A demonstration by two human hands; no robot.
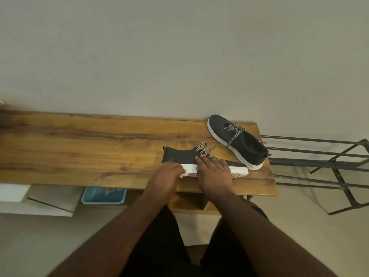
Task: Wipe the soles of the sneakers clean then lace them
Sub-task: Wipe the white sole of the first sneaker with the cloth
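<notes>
A black sneaker (177,155) with a white sole lies on its side on the wooden table (79,148), sole edge toward me and toe to the right. My left hand (166,175) holds a small white wipe (183,174) against the sole near the heel. My right hand (212,170) lies over the middle of the shoe, fingers spread flat across the sole and upper, holding it down. Black-and-white laces (203,148) hang loose above its fingers. A second black sneaker (237,140) stands upright at the table's right end, loosely laced.
A dark metal rack (329,164) stands to the right of the table. Under the table's front edge sit a blue plastic tray (103,195) and a white box (40,198). A plain wall runs behind the table.
</notes>
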